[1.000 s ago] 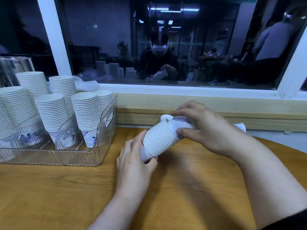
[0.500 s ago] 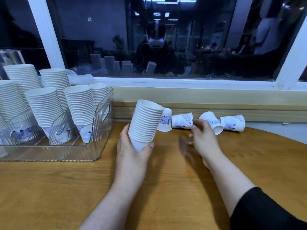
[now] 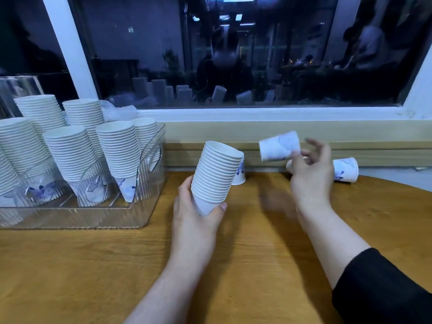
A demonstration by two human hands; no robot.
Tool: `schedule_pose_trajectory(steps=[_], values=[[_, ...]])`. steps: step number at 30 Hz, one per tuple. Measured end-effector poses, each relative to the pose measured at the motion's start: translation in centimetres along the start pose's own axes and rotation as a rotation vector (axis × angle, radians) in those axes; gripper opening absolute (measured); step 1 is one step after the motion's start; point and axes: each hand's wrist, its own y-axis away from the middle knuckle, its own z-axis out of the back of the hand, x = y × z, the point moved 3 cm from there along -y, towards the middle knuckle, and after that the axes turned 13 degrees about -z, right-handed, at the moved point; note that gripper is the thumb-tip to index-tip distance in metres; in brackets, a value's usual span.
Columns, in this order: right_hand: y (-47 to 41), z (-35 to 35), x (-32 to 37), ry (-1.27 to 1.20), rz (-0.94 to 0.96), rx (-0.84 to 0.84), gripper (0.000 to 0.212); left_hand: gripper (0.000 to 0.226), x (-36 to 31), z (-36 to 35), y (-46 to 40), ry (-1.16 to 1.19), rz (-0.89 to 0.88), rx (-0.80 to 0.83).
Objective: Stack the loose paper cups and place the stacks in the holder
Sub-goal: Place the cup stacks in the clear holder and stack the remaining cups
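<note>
At the far left the holder [image 3: 149, 206], a clear ribbed tray on the table [image 3: 233, 265], already carries several tall stacks of cups, tilted in its compartments. Just right of it, the left hand [image 3: 198, 218] grips the bottom of a growing stack [image 3: 216, 176], fingers and thumb wrapped round the lowest cup, the stack held off the table and leaning with its open mouth up and toward the right. Behind the stack one loose cup [image 3: 239, 176] sits mouth down against the wall ledge, mostly hidden.

Further right, the right hand [image 3: 311, 174] pinches a single cup [image 3: 279, 146] by its base end, thumb and forefinger on it and the other fingers spread loose; the cup is in the air, on its side, blurred, its mouth facing left. Behind the hand another cup is partly hidden, and a last cup [image 3: 346, 169] lies on its side near the wall.

The step in hand looks like stacking: one more cup is on its way to the pile. The next move calls for turning that cup base first, lining it up with the stack's tilted mouth and pushing it home. A few loose cups remain, so the stack is probably not ready for the holder.
</note>
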Motion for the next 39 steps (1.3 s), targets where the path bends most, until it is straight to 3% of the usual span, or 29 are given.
schedule_pose_trajectory(steps=[4, 9, 13, 19, 22, 24, 26, 28, 32, 36, 39], values=[[2.3, 0.6, 7.1, -0.130, 0.284, 0.053, 0.024, 0.074, -0.2, 0.1, 0.0, -0.017, -0.008, -0.001], [5.9, -0.7, 10.8, 0.022, 0.585, 0.214, 0.021, 0.074, -0.5, 0.1, 0.0, -0.013, -0.014, 0.009], [6.5, -1.8, 8.8, 0.242, 0.678, 0.369, 0.025, 0.075, -0.6, 0.2, 0.0, -0.014, -0.024, -0.001], [7.3, -1.3, 7.5, 0.329, 0.685, 0.607, 0.027, 0.073, -1.0, 0.0, 0.1, 0.030, -0.018, 0.014], [5.3, 1.0, 4.7, 0.259, 0.539, 0.340, 0.021, 0.067, -1.1, 0.0, 0.2, 0.032, -0.006, 0.039], [2.7, 3.2, 1.5, 0.369, 0.365, 0.116, 0.017, 0.067, -1.0, -0.1, 0.3, 0.032, 0.003, 0.069], [0.2, 4.7, -1.2, 0.564, 0.190, 0.013, 0.033, 0.069, -0.9, -0.3, 0.4, 0.038, 0.017, 0.096], [-1.3, 5.1, -2.5, 0.675, 0.123, 0.009, 0.051, 0.072, -0.9, -0.5, 0.4, 0.044, 0.023, 0.114], [-2.6, 3.8, -3.5, 0.796, 0.092, 0.038, 0.065, 0.072, -1.1, -0.6, 0.5, 0.046, 0.005, 0.121], [-3.5, 3.0, -4.0, 1.000, 0.071, -0.015, 0.064, 0.072, -0.9, -0.7, 0.5, 0.047, 0.001, 0.125], [-4.5, 2.6, -4.3, 0.980, 0.055, -0.041, 0.060, 0.071, -0.9, -0.7, 0.4, 0.036, -0.008, 0.125]])
